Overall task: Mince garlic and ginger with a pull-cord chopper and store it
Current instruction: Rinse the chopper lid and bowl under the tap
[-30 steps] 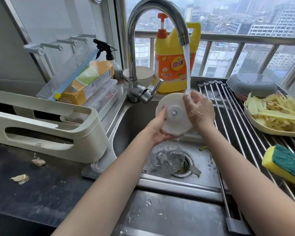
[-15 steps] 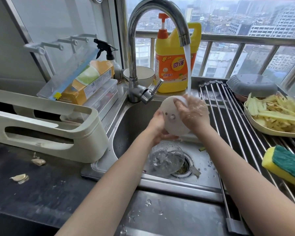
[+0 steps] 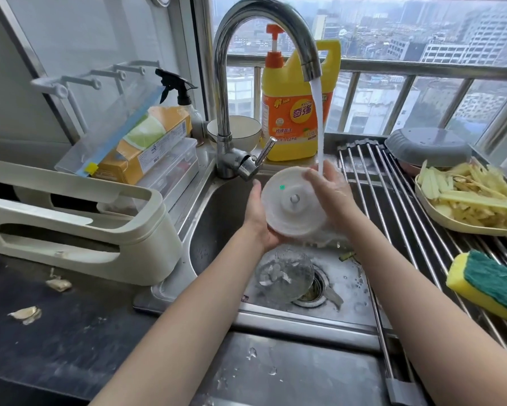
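We judge the step in hand to be rinsing the chopper parts at the sink; whether this comes ahead of mincing or after it we cannot tell. We hold the chopper lid [image 3: 293, 202], underside toward us, under the running stream [image 3: 319, 127] from the tap [image 3: 264, 30]. Left hand [image 3: 256, 213] cradles the lid's left and lower rim, grip curled round its edge. Right hand [image 3: 333, 190] lies over the upper right rim in the stream, fingers fairly straight and pressing the lid.

The clear chopper bowl [image 3: 283, 276] lies in the sink basin [image 3: 217, 215], just beside the drain [image 3: 313, 291], directly below the lid.

Next move, by our estimate: turn the lid so water reaches the remaining rim, then shake it off and set it down to drain.

Edges and room: the tap lever [image 3: 265, 152] stands close to the lid's upper left. The roll-up rack [image 3: 393, 206] to the right has bare rods near us; farther along sit a plate of ginger peelings [image 3: 475, 197] and a sponge [image 3: 489, 282]. The tabletop [image 3: 70, 332] at left carries garlic skins [image 3: 25, 313].
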The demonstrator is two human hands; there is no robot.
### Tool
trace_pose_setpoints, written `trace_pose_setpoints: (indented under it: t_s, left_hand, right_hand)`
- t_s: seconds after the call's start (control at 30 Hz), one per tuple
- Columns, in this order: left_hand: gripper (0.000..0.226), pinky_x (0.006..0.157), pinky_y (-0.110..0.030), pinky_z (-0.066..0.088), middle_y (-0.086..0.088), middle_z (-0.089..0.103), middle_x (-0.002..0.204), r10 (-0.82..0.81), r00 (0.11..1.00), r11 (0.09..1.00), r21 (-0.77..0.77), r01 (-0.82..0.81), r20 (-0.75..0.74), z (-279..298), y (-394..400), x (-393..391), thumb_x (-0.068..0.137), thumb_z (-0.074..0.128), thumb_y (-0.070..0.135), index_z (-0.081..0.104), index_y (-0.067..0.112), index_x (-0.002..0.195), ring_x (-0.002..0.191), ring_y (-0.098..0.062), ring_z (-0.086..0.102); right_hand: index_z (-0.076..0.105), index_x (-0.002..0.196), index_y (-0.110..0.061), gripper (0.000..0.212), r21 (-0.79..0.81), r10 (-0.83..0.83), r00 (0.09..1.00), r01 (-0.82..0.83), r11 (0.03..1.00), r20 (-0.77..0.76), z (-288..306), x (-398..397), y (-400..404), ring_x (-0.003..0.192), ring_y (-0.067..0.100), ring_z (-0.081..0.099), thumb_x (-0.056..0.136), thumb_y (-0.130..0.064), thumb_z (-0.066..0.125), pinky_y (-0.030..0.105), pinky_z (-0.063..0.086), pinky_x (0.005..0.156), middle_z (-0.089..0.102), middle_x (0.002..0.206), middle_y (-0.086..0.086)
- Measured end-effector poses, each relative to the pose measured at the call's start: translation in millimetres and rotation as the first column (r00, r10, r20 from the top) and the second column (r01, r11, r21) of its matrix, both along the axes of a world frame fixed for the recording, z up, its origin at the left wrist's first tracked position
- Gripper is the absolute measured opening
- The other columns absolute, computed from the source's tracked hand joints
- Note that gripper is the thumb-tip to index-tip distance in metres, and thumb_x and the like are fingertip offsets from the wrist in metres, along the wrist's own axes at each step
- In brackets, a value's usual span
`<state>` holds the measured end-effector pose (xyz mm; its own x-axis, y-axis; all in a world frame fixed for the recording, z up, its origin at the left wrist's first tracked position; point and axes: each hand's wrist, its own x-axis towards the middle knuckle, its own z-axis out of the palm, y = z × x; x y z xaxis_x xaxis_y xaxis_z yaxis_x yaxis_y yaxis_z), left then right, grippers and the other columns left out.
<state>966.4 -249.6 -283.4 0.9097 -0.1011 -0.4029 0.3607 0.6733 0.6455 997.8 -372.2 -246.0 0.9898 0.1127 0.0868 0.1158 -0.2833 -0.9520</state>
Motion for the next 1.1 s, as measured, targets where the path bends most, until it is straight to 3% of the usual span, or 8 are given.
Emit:
trace_pose_setpoints:
  t_s: [0.13,0.33,0.53,0.7,0.8,0.9,1.03,1.1]
  left_hand:
    - [0.070,0.091,-0.043,0.054,-0.009,0.074,0.099,0.168,0.976,0.832,0.511,-0.217,0.140,-6,3,5,0.052,0.078,0.066,0.075,0.015,0.099,0.098,-0.026,0.068]
    - [0.040,0.064,-0.023,0.045,0.000,0.066,0.080,0.144,0.923,0.516,0.768,-0.378,0.358,-3,4,3,0.094,0.052,0.049,0.066,0.012,0.089,0.077,-0.015,0.060]
    - [0.021,0.063,-0.039,0.058,-0.012,0.063,0.096,0.049,0.990,0.942,0.323,-0.090,0.132,2,-3,-2,0.094,0.060,0.032,0.056,0.012,0.100,0.079,-0.026,0.064]
    - [0.057,0.054,-0.041,0.060,-0.017,0.059,0.120,-0.049,0.998,0.998,0.045,0.051,-0.024,6,1,-6,0.084,0.068,0.039,0.052,0.007,0.127,0.101,-0.034,0.062]
    - [0.061,0.047,-0.029,0.055,-0.013,0.058,0.122,0.066,0.998,0.983,0.173,-0.063,-0.013,4,1,-1,0.081,0.069,0.048,0.052,0.016,0.129,0.094,-0.029,0.061]
    - [0.056,0.057,-0.028,0.050,-0.008,0.061,0.116,0.108,0.994,0.885,0.454,-0.105,0.020,-1,0,2,0.085,0.058,0.060,0.050,0.022,0.126,0.092,-0.026,0.060]
    - [0.040,0.078,-0.033,0.045,-0.006,0.062,0.102,0.201,0.909,0.441,0.794,-0.417,0.365,-8,1,5,0.100,0.038,0.047,0.055,0.011,0.108,0.096,-0.027,0.059]
    - [0.041,0.080,-0.031,0.044,-0.004,0.061,0.101,0.232,0.898,0.485,0.756,-0.440,0.374,-5,0,2,0.101,0.033,0.047,0.055,0.013,0.107,0.095,-0.023,0.057]
  right_hand:
    - [0.046,0.112,-0.018,0.046,-0.414,0.015,0.999,0.002,0.910,0.038,-2,7,-2,0.103,0.020,0.047,0.085,-0.053,0.058,0.033,0.042,0.087,0.046,0.107,0.000]
    - [0.062,0.091,-0.027,0.026,-0.304,0.095,0.993,-0.071,0.950,0.063,-10,7,0,0.086,0.018,0.062,0.090,-0.051,0.053,0.023,0.043,0.060,0.065,0.089,0.000]
    - [0.059,0.093,-0.016,0.028,-0.150,-0.245,0.902,0.313,0.938,0.355,-5,7,-8,0.071,0.018,0.057,0.101,-0.034,0.039,0.030,0.045,0.058,0.055,0.074,-0.003]
    - [0.043,0.067,-0.019,0.025,0.157,-0.200,0.973,0.180,0.971,0.118,-3,8,-4,0.065,0.017,0.045,0.080,-0.040,0.038,0.027,0.037,0.059,0.047,0.068,0.000]
    - [0.038,0.064,-0.017,0.033,0.252,-0.138,0.990,0.143,0.957,-0.036,0,14,-5,0.070,0.024,0.044,0.059,-0.050,0.040,0.037,0.036,0.063,0.046,0.073,0.009]
    - [0.056,0.069,-0.013,0.060,0.088,-0.048,0.998,0.050,0.995,-0.029,-6,13,-5,0.074,0.033,0.058,0.059,-0.069,0.038,0.050,0.049,0.067,0.057,0.075,0.014]
    - [0.058,0.063,-0.006,0.071,-0.191,-0.110,0.987,0.131,0.973,0.115,-9,11,-1,0.065,0.029,0.059,0.086,-0.070,0.037,0.038,0.048,0.063,0.060,0.065,0.012]
    - [0.051,0.058,-0.011,0.062,-0.177,-0.136,0.984,0.156,0.972,0.117,-9,14,0,0.059,0.023,0.050,0.089,-0.063,0.042,0.029,0.040,0.059,0.054,0.060,0.007]
